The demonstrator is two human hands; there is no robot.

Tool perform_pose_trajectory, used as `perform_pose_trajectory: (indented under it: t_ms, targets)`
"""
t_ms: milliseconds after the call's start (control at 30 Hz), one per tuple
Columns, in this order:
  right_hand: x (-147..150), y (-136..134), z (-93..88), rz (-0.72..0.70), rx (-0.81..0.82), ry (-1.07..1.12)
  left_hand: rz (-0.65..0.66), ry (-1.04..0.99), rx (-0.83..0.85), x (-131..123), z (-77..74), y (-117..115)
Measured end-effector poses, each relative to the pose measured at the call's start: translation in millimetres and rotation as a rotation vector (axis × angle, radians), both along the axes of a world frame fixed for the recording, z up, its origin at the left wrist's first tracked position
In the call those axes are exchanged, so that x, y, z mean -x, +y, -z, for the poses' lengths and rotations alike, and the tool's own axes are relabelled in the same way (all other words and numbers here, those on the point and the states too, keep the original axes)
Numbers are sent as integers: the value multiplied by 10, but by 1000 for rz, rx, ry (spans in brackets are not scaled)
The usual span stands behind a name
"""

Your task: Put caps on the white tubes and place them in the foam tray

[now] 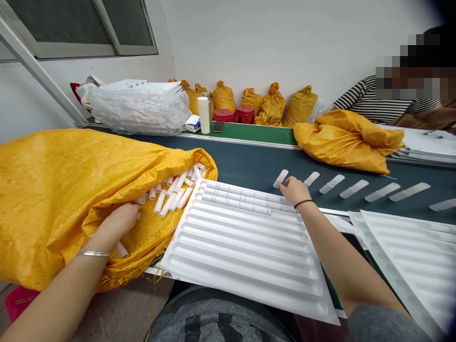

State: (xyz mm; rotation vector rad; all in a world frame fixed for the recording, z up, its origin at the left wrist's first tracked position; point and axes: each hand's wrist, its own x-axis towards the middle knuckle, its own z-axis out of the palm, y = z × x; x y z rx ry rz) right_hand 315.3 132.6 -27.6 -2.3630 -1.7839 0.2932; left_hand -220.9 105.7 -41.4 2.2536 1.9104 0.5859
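At the mouth of a large yellow woven sack (53,185), my left hand (123,219) reaches among loose short white tubes (172,203). Its fingers are curled, with a white tube end showing beside them; the fingertips are partly hidden. Over the dark conveyor belt (245,164), my right hand (296,191) pinches the lower end of a frosted white tube (280,178), which leans to the right. Between my arms lies a white ribbed tray (245,256). Its far grooves hold rows of white tubes with small dark marks (237,205).
More frosted tubes (354,189) lie spaced along the belt to the right. Stacked white trays (413,266) are at the right edge. Across the belt are a yellow sack (349,140), a phone (218,127), a plastic-wrapped bundle (137,109) and a co-worker in a striped shirt (370,102).
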Motion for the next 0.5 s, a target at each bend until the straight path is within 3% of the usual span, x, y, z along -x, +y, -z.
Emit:
perform_pose_trajectory:
  t_ms: [133,233,300,400,500]
  targets:
    - [244,-401,67,-313,0,57,70,31,85,-341,-195,-199]
    - [392,-586,131,-418,-8,51,103,-71,9,-758,-354,-474]
    - [460,-665,94,-410,-61,18,182,-257,-80,-1035,-417,-651]
    - [583,-818,-102,-380,-155,3,266,-537,-136,-1379,-430,-837]
    - [790,-1057,-334,-456,-188,307,240,-1013,-29,-1649,-393,-940]
